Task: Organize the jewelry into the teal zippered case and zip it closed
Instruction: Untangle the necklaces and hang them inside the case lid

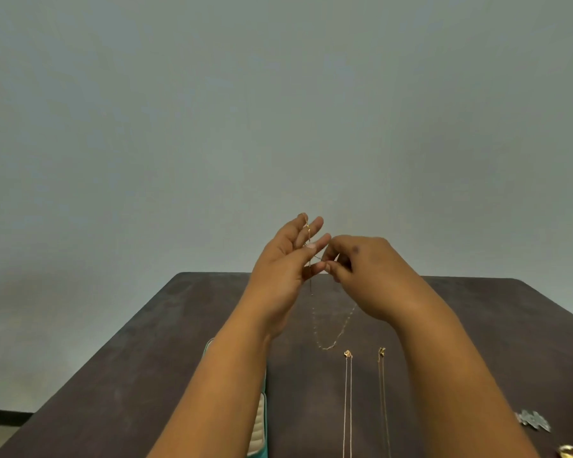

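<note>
**Inspector:** Your left hand [286,259] and right hand [361,272] are raised at frame centre, fingertips pinching a thin gold chain [333,338] whose loop hangs to the dark table [146,342].

**Operator:** And the case?

**Inspector:** The teal case [262,421] lies open at lower centre, mostly hidden under your left forearm. Two gold necklaces [347,391] lie stretched out just to its right. A silver piece [535,421] sits at lower right.
</note>
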